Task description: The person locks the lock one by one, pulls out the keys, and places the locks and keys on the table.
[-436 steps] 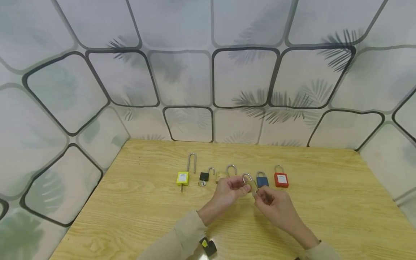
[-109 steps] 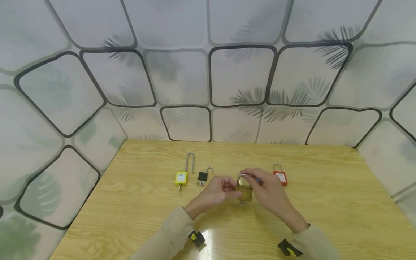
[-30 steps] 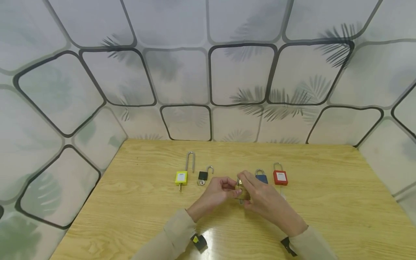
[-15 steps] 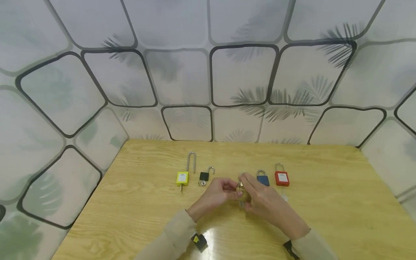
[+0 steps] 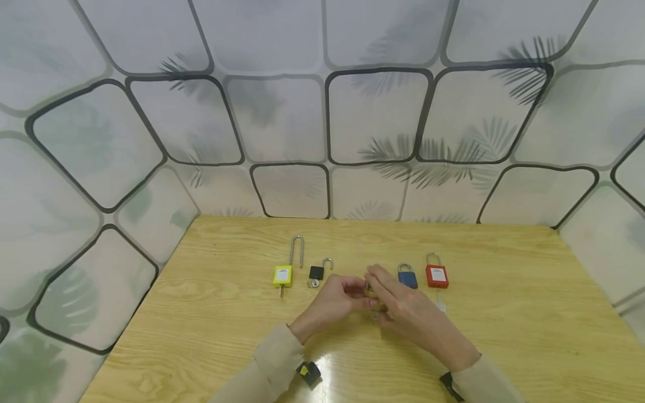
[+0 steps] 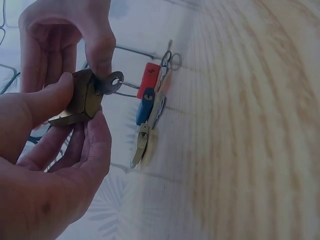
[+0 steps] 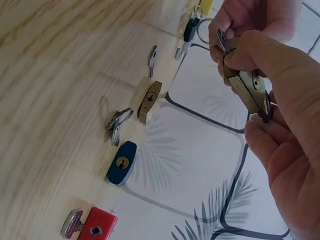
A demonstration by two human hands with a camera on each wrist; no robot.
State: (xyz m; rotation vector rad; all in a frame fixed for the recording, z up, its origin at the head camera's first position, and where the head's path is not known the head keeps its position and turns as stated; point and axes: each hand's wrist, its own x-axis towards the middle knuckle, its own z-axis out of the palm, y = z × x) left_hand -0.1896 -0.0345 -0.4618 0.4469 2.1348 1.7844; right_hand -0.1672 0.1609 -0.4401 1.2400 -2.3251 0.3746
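Note:
My left hand [image 5: 339,305] grips a brass padlock [image 6: 86,102] by its body, thumb on one face and fingers on the other. My right hand [image 5: 415,313] holds the same padlock from the other side, with its fingers over the shackle end and its thumb near the bottom. A key [image 6: 115,82] shows by the right thumb at the padlock's lower end; I cannot tell how deep it sits. In the head view the right fingers hide most of the padlock and its shackle. A smaller brass padlock [image 7: 150,102] stands on the table, hidden from the head view.
On the wooden table [image 5: 201,336], a yellow padlock [image 5: 283,276] and a black padlock [image 5: 316,273] with raised shackles lie left of the hands. A blue padlock [image 5: 407,279] and a red padlock [image 5: 436,276] lie right. A loose key [image 7: 152,60] is near the smaller brass padlock.
Earlier my hands held the smaller brass padlock; now they hold the larger one, picked up from the row. In the last second the right fingers shifted slightly over the shackle end.

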